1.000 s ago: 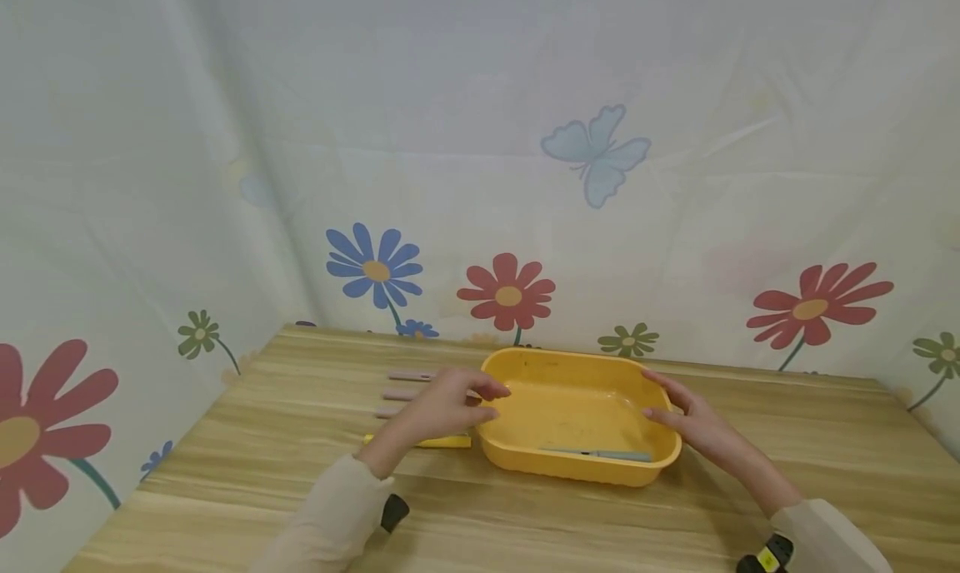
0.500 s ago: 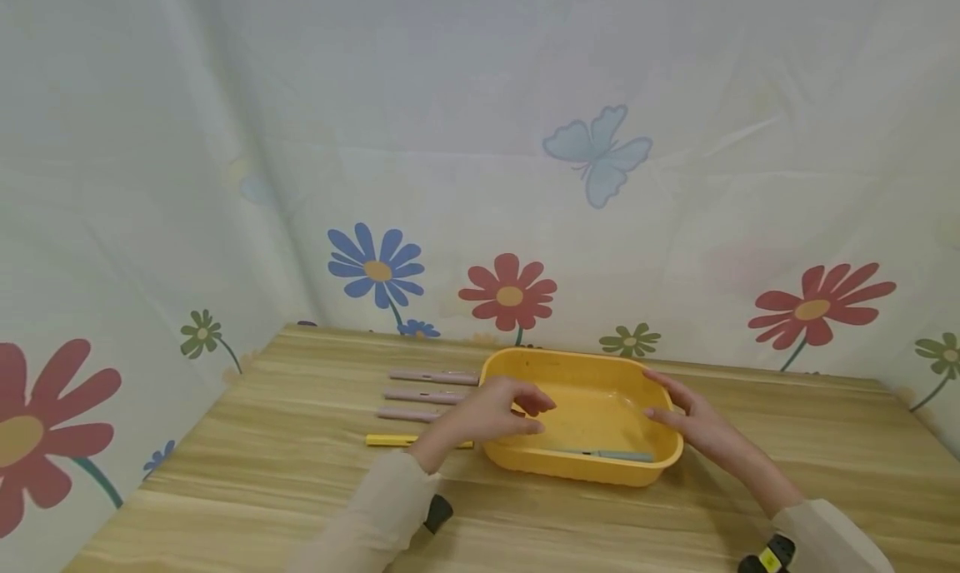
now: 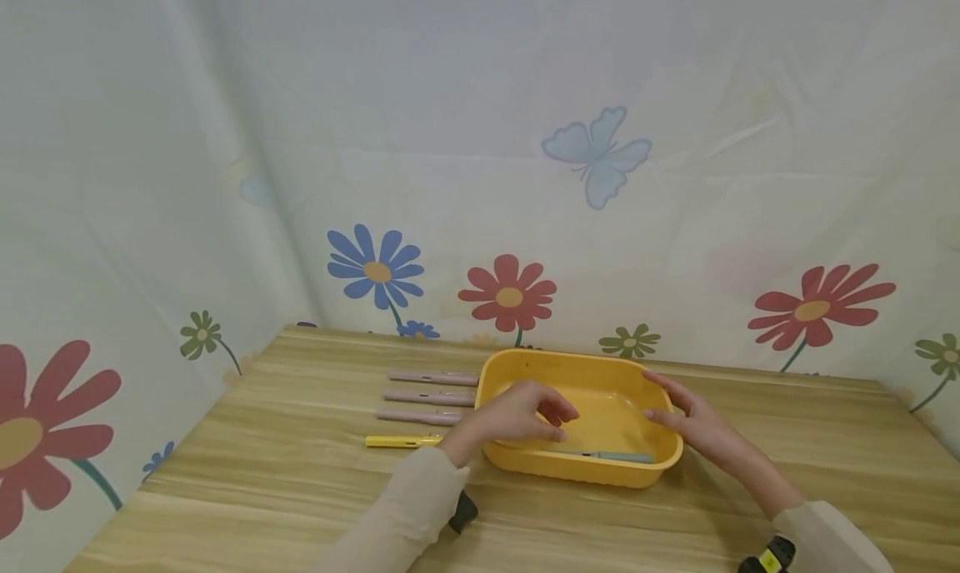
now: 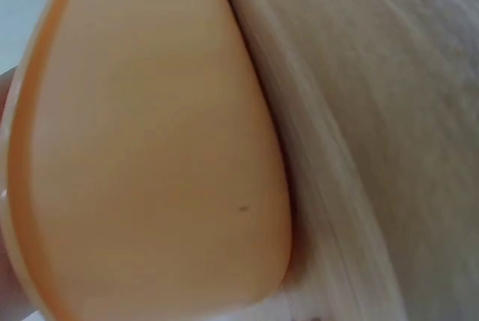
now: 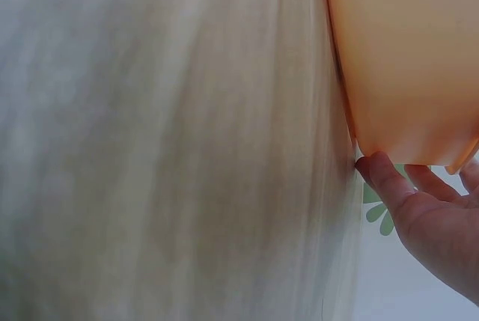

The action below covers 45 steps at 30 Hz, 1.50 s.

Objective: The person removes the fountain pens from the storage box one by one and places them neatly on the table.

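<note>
Yellow tray (image 3: 577, 470) sat flat on surface (image 3: 262, 448), blue-grey pen (image 3: 626, 457) lying inside along near wall. Right hand (image 3: 701, 427) gripped tray's right end, thumb inside rim, fingers outside; judged to be steadying it. Left hand (image 3: 517, 413) hung over tray interior, fingers loosely bent, nothing seen held; bent posture judged suited to picking. Three mauve pens (image 3: 429, 397) and yellow pen (image 3: 396, 441) lay roughly parallel left of tray; spacing suggested deliberate row. Contact with tray: could not tell.

tray (image 3: 577, 470) on table (image 3: 262, 473) | pen (image 3: 624, 456) inside, near side | four pens (image 3: 427, 398) left of tray
</note>
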Available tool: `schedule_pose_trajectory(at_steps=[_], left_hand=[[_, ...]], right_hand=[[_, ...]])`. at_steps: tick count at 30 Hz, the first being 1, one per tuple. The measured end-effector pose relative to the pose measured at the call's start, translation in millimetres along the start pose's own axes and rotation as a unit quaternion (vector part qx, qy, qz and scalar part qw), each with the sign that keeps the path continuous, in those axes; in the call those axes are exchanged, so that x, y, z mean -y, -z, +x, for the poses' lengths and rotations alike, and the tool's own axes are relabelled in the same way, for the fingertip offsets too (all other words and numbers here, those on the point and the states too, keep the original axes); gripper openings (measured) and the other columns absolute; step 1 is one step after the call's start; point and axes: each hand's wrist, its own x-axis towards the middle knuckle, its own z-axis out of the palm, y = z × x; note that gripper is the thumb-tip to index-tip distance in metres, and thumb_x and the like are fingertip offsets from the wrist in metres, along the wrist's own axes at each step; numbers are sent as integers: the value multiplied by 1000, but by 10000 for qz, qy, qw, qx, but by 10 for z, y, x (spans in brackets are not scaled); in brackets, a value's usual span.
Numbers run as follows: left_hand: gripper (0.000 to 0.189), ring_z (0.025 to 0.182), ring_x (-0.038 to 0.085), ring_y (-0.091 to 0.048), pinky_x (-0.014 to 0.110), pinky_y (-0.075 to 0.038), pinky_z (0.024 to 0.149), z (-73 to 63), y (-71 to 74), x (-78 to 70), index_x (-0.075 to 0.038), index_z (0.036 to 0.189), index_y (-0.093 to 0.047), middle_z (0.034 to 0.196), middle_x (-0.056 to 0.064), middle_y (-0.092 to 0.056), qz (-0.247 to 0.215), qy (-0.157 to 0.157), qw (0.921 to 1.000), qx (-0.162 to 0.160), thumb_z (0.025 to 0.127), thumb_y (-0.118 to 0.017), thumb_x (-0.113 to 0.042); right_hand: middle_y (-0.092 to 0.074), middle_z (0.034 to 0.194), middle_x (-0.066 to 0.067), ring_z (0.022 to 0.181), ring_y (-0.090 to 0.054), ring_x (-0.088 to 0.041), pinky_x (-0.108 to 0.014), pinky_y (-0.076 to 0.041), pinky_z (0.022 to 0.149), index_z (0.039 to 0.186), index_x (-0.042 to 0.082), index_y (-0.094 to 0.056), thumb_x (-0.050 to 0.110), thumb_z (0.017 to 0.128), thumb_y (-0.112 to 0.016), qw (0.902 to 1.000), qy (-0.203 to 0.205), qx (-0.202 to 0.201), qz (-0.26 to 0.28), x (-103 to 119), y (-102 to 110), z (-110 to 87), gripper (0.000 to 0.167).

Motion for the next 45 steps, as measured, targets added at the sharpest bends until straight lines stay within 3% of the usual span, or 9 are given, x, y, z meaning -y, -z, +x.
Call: schedule_pose_trajectory(at_steps=[11,20,35,42,45], left_hand=[[17,74,1,-57,14,-46,70,71,-78,16,-6,97,-69,87,-2,-67,458,302,9949,852,80,-67,-4],[15,69,5,-55,16,-47,68,106,-96,14,-7,88,-70,77,-6,-63,369,710,9916,1019,78,-65,3],[14,71,7,-54,17,-46,68,119,-88,14,-9,87,-70,78,-5,-62,439,802,9895,1123,78,-65,1],[8,69,1,-55,14,-45,66,143,-114,30,-11,84,-71,78,-5,-65,1187,359,9873,995,80,-67,-6],[8,70,1,-54,14,-45,67,149,-108,33,-12,84,-71,77,-7,-65,1485,355,9841,909,80,-67,-6]], right_hand=[[-17,146,-27,129,-17,-50,-59,-32,94,142,4,-26,21,90,-55,9999,112,12,-23,-1,0,5,62],[-16,146,-26,129,-16,-49,-60,-31,95,143,5,-25,21,90,-55,10000,29,-5,20,-9,-2,7,62],[-17,146,-26,128,-17,-50,-59,-33,94,142,4,-26,22,90,-55,10000,96,-19,-13,-7,-6,12,62],[-16,146,-26,130,-16,-48,-59,-30,96,143,6,-25,21,90,-55,10000,50,-9,41,-20,-11,10,63],[-16,146,-26,130,-16,-48,-59,-30,96,143,5,-25,21,90,-55,10000,93,-9,24,-17,-10,14,63]])
